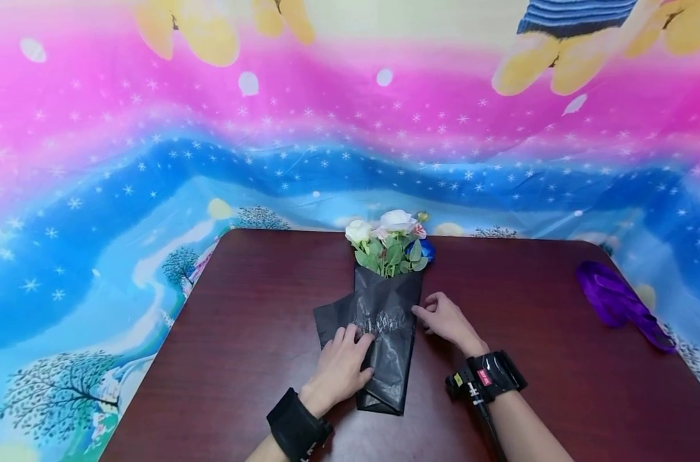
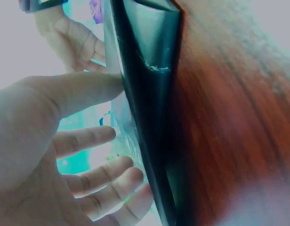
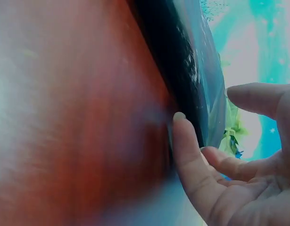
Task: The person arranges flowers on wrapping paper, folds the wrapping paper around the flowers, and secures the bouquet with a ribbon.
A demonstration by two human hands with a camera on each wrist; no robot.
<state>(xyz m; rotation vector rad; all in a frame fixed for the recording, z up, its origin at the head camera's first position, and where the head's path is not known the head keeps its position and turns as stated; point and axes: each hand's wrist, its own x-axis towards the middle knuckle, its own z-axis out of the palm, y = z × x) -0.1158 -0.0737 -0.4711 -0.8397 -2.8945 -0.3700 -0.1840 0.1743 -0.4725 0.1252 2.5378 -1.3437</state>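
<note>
A bouquet of white, pale pink and blue flowers (image 1: 397,224) with green leaves lies on the table, its stems wrapped in black wrapping paper (image 1: 389,359). My left hand (image 1: 341,366) rests on the left part of the wrap, fingers spread, near a flap that sticks out to the left. In the left wrist view, its thumb (image 2: 88,89) touches the wrap near the folded lower end. My right hand (image 1: 450,324) is at the wrap's right edge, thumb tip against the paper. The right wrist view shows its loosely bent fingers (image 3: 189,146) beside that edge.
A purple ribbon (image 1: 609,298) lies in loose loops near the right edge of the brown table (image 1: 228,327). Behind the table hangs a printed cloth (image 1: 326,122) in pink and blue. Each wrist wears a black band (image 1: 494,377).
</note>
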